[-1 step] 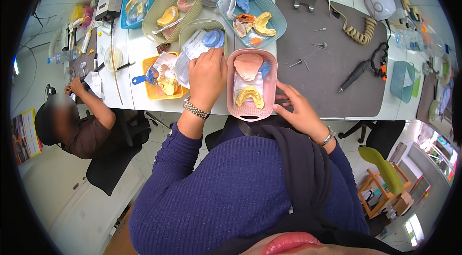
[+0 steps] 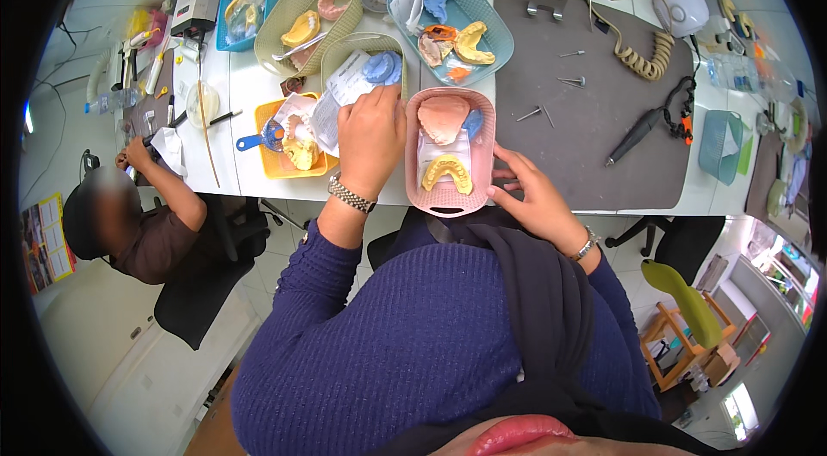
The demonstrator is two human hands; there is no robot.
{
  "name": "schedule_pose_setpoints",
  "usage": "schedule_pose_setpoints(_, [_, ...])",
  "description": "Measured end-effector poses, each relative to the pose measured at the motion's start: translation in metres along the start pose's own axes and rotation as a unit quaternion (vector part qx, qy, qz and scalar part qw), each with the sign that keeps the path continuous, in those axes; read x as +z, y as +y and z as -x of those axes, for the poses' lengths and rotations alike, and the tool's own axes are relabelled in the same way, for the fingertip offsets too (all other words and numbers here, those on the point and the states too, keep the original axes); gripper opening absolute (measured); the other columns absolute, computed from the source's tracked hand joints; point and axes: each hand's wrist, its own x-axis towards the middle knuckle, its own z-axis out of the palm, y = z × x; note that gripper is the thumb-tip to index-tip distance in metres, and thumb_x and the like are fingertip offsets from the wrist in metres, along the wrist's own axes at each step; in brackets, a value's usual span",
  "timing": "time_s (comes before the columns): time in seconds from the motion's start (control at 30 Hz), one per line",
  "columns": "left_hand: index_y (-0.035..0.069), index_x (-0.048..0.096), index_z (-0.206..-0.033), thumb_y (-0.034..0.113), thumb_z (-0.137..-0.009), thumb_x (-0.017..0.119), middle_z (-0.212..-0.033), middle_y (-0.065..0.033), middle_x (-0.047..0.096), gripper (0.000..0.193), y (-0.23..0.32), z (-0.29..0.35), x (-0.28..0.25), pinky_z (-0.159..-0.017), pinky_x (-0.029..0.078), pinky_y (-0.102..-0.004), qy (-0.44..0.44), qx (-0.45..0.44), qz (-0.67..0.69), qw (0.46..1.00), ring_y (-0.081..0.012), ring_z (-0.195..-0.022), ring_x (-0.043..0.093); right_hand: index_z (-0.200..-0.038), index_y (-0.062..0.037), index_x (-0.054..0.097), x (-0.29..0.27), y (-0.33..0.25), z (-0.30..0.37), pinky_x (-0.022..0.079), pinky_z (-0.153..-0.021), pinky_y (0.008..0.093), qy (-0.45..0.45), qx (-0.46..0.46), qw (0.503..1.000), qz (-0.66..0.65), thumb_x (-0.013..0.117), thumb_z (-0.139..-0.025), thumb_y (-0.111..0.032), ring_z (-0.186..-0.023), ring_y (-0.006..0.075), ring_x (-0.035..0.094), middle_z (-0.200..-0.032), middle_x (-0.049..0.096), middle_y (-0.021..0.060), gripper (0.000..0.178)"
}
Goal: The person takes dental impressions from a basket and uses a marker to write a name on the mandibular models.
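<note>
At the far left, a co-worker (image 2: 159,236) in a dark cap sat at the bench. Nearer, a yellow basket (image 2: 269,163) held dental casts and a blue-handled impression tray (image 2: 249,142). Beside it stood a pale green basket (image 2: 388,43), with printed paper (image 2: 351,81) and a lumpy blue cast (image 2: 382,68) inside. The person's left hand (image 2: 375,133) bent down over its near side, knuckles up; from where I stood I couldn't tell whether the hidden fingertips gripped anything.

Next came the pink basket (image 2: 486,165), right in front of the person at the white table's front edge. It was oblong, round-cornered and finely perforated, with a slot in its near end. A broad, matte, salmon-pink cast (image 2: 444,118) filled the far half, a blue piece (image 2: 473,124) tucked at its right. Nearest lay a glossy yellow horseshoe-shaped cast (image 2: 447,173), its tooth bumps showing, on white paper (image 2: 435,148). The right hand (image 2: 536,198) rested against the basket's right side, thumb and fingers spread apart. Beyond it, a dark handpiece (image 2: 636,136) lay on a grey mat (image 2: 586,163).
</note>
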Motion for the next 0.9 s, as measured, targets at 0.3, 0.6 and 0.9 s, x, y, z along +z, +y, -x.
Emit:
schedule_pose_setpoints(0.3, [0.008,0.058,-0.112,0.013,-0.086,0.056,-0.105,-0.0082,0.063,0.027,-0.01,0.0,-0.003,-0.083,0.038,-0.0373,0.034,0.001,0.041,0.999,-0.0263,-0.098,0.058,-0.141,-0.0039,0.033,0.01,-0.003,-0.008,0.049,-0.091,0.0343,-0.015,0.001,0.999,-0.051,0.064,-0.087,-0.016,-0.111,0.027,0.057,-0.13,0.043,0.018,0.064])
schedule_pose_setpoints(0.6, [0.001,-0.001,-0.143,0.025,-0.087,0.059,-0.144,-0.0305,-0.021,0.085,-0.041,0.101,0.023,-0.108,-0.003,-0.0561,0.259,-0.131,0.13,0.948,-0.0439,-0.136,-0.016,-0.139,-0.0036,0.035,0.009,-0.005,-0.013,0.049,-0.09,0.0342,-0.011,0.026,0.996,-0.086,0.064,-0.086,-0.011,-0.11,0.0273,0.057,-0.129,0.043,0.0164,0.061])
schedule_pose_setpoints(0.9, [-0.002,-0.026,-0.138,0.033,-0.096,0.048,-0.141,-0.029,-0.035,0.093,-0.08,0.109,0.07,-0.109,-0.013,-0.0456,0.278,-0.358,0.279,0.847,-0.0345,-0.132,-0.035,-0.136,0.0006,0.037,0.013,-0.012,-0.021,0.051,-0.086,0.0333,-0.028,0.024,0.998,-0.05,0.065,-0.085,-0.013,-0.105,0.0265,0.06,-0.123,0.045,0.0153,0.059])
